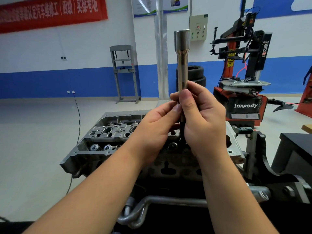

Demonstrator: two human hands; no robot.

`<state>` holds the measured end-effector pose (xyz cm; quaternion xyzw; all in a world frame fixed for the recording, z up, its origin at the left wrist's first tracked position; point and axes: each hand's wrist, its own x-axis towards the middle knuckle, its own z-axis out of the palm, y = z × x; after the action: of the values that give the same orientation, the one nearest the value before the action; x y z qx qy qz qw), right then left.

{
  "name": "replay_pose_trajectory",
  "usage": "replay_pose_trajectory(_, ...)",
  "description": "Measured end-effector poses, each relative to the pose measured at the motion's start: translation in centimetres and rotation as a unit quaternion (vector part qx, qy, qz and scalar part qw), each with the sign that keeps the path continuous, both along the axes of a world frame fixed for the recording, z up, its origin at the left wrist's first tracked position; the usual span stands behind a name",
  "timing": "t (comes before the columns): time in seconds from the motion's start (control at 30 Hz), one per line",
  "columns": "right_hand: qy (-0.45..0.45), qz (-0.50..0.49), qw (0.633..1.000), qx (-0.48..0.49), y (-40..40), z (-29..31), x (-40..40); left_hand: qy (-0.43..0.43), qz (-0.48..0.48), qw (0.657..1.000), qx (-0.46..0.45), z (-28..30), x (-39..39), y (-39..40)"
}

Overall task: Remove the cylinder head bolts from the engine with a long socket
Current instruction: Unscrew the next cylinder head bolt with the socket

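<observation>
Both forearms reach in: your right hand (pixel 200 122) grips the long socket (pixel 182 65) upright, left hand (pixel 157 125) pinching its lower end. It's lifted above the engine (pixel 101 141). Bolts left: can't tell.

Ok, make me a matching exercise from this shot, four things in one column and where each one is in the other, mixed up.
Things:
1. long silver metal socket
2. grey metal cylinder head
3. red banner with white characters
4. red and black tyre changer machine

Places:
A. on the wall, upper left
B. held upright in both hands
C. on the floor at right
D. below the hands, on the stand

Pairs: 1-B, 2-D, 3-A, 4-C
</observation>
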<state>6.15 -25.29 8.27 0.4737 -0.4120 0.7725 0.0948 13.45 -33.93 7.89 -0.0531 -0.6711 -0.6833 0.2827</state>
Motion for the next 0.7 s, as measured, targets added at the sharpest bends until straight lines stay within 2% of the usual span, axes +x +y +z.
replay_pose_trajectory(0.2, -0.016, 0.036, 0.999, 0.014, 0.01, 0.25, 0.32, 0.01, 0.019, 1.0, -0.004, 0.01, 0.1, -0.21)
replay_pose_trajectory(0.33, 0.026, -0.027, 0.998, 0.048, 0.12, 0.23, 0.28, 0.011, 0.05, 0.999, -0.016, 0.33, 0.04, 0.15)
replay_pose_trajectory(0.5, -0.012, -0.006, 1.0, -0.008, 0.27, 0.15, 0.09, 0.012, 0.062, 0.998, -0.008, 0.12, -0.03, 0.16)
replay_pose_trajectory(0.7, -0.041, 0.031, 0.999, -0.013, 0.33, 0.04, 0.06, -0.027, 0.082, 0.996, -0.021, 0.23, 0.25, 0.13)
